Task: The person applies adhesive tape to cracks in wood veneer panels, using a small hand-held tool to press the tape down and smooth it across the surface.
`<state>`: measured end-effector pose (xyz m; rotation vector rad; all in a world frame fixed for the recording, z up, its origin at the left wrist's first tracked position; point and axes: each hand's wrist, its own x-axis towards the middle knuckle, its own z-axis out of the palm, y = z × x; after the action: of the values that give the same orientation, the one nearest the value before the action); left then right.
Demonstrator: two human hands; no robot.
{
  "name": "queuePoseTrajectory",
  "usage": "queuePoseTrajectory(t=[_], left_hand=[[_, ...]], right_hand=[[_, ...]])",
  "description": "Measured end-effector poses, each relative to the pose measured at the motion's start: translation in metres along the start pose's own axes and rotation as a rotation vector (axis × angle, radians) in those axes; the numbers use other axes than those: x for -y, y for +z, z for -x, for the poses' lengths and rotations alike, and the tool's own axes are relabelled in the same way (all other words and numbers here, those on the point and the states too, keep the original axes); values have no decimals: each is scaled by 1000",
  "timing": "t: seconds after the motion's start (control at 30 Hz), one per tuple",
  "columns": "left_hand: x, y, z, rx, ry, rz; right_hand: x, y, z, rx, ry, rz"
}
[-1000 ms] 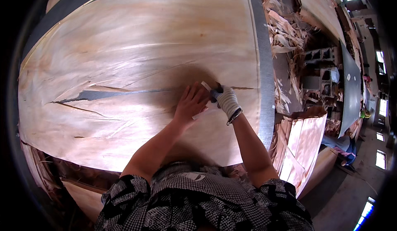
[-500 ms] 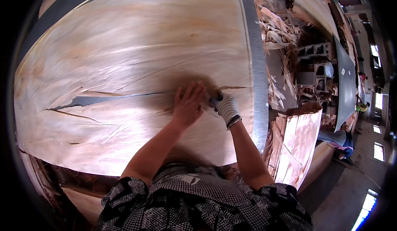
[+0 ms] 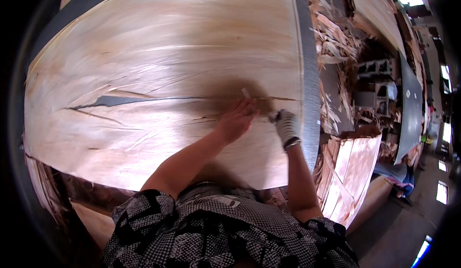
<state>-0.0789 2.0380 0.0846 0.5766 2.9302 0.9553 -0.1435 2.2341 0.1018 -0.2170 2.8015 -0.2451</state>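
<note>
A large pale wood veneer sheet (image 3: 158,66) covers the table in front of me. A long split runs across it, widening at the left into a jagged gap (image 3: 113,100) where a dark surface shows. My left hand (image 3: 237,120), bare, lies with fingers stretched on the veneer just below the split. A small whitish strip (image 3: 246,93) shows by its fingertips; whether they touch it is unclear. My right hand (image 3: 288,128), in a striped glove, is closed to the right of it, near the sheet's right edge. Something small and dark at its fingers is too blurred to name.
The dark table edge (image 3: 311,76) borders the sheet at the right. Beyond it are torn veneer scraps (image 3: 331,35), grey hollow blocks (image 3: 377,69) and a dark panel (image 3: 408,105). A veneer stack (image 3: 350,172) stands at the lower right. Another person (image 3: 401,177) is at the far right.
Both hands have moved right across the sheet, and the gap between them has widened. The whitish strip now shows more plainly beyond the left fingertips. The whole view has shifted slightly.
</note>
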Motion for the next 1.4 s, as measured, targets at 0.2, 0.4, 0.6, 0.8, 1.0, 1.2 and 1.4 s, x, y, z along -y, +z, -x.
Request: queuePoseTrajectory(t=[0.2, 0.4, 0.6, 0.8, 1.0, 1.2, 1.4], left_hand=[[5, -28, 87, -107, -298, -181], [8, -51, 241, -12, -699, -362], [12, -54, 233, -66, -666, -353], [7, -64, 209, -146, -667, -233], [24, -50, 128, -188, -316, -161], [30, -44, 110, -113, -228, -162], [33, -41, 113, -144, -238, -169]], right_hand=[[-15, -16, 41, 130, 258, -778], [6, 4, 96, 361, 340, -986], [70, -2, 75, 365, 164, -926], [101, 29, 59, 396, 108, -1035], [117, 51, 45, 269, 178, -1199], [113, 33, 33, 254, 236, -1131], [151, 13, 31, 345, 114, -1161]])
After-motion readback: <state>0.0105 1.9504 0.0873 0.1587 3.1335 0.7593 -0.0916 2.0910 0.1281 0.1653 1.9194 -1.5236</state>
